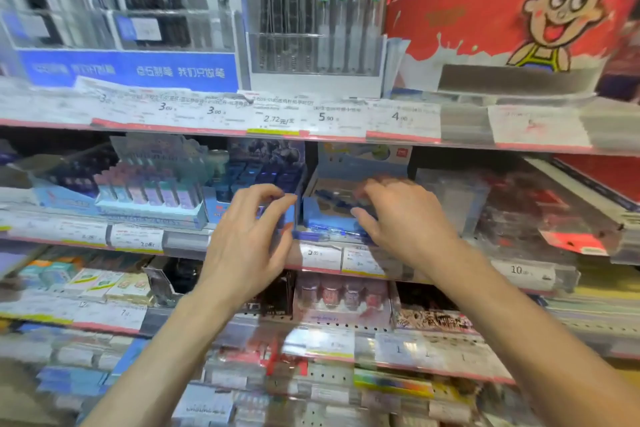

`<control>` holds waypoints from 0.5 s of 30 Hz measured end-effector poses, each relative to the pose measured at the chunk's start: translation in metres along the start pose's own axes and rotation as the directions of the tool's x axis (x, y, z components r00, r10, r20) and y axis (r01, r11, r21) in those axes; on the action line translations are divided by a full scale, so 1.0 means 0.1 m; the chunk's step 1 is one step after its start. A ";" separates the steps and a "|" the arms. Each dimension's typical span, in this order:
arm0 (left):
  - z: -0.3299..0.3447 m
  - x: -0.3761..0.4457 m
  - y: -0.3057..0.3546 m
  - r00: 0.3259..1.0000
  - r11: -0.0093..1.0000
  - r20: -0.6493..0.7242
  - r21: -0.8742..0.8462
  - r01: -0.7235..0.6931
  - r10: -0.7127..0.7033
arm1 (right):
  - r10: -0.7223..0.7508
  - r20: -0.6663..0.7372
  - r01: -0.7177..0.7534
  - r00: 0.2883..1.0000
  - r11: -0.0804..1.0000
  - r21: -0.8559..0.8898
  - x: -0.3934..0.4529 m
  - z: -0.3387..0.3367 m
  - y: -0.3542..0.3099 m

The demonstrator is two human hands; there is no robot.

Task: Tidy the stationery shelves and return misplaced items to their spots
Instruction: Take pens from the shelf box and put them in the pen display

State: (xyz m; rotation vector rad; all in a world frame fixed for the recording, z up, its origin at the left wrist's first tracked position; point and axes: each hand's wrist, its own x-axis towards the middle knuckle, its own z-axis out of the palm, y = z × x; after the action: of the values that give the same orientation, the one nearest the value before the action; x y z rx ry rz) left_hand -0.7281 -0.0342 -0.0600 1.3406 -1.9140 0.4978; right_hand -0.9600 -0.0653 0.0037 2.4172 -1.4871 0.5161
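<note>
Both hands reach to the middle shelf. My left hand [254, 232] grips the right front corner of a dark blue display box [263, 180] filled with small blue packs. My right hand [398, 215] rests on the light blue display tray [322, 211] beside it, thumb and fingers closed around blue pens [332, 230] lying along the tray's front. The tray's insert shows round holes, and its back card [360, 158] stands upright. The picture is blurred, so the exact grip on the pens is unclear.
A pastel box of small packs [152, 191] stands left of the dark blue box. Clear packets [519, 208] lie to the right. Pen racks [311, 17] and a red cartoon display [502, 21] fill the shelf above. Price tags [322, 255] line every shelf edge.
</note>
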 end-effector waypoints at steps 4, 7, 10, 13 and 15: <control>0.07 0.07 -0.07 0.999 1.000 0.044 0.013 -0.006 0.006 | 0.028 0.130 -0.019 0.991 0.997 -0.073 0.12 0.08 -0.07; 0.09 0.07 -0.12 0.999 1.000 0.053 -0.010 -0.015 0.015 | 0.033 0.111 -0.022 0.993 0.995 -0.095 0.14 0.11 -0.08; 0.09 0.07 -0.14 0.999 0.999 0.043 -0.038 -0.019 0.021 | 0.024 0.086 -0.016 0.996 0.996 -0.089 0.13 0.11 -0.10; 0.09 0.06 -0.14 0.999 0.998 0.044 -0.062 -0.016 0.019 | 0.020 0.078 -0.014 0.997 0.996 -0.083 0.12 0.13 -0.10; 0.08 0.06 -0.15 0.998 0.997 0.051 -0.069 -0.018 0.022 | 0.023 0.078 -0.016 0.997 0.996 -0.086 0.12 0.12 -0.09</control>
State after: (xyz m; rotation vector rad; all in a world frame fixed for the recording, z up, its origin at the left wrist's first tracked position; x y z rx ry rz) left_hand -0.7186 -0.0489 -0.0623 1.3029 -1.9705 0.4068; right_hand -0.9454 -0.0755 -0.0024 2.3847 -1.5340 0.3564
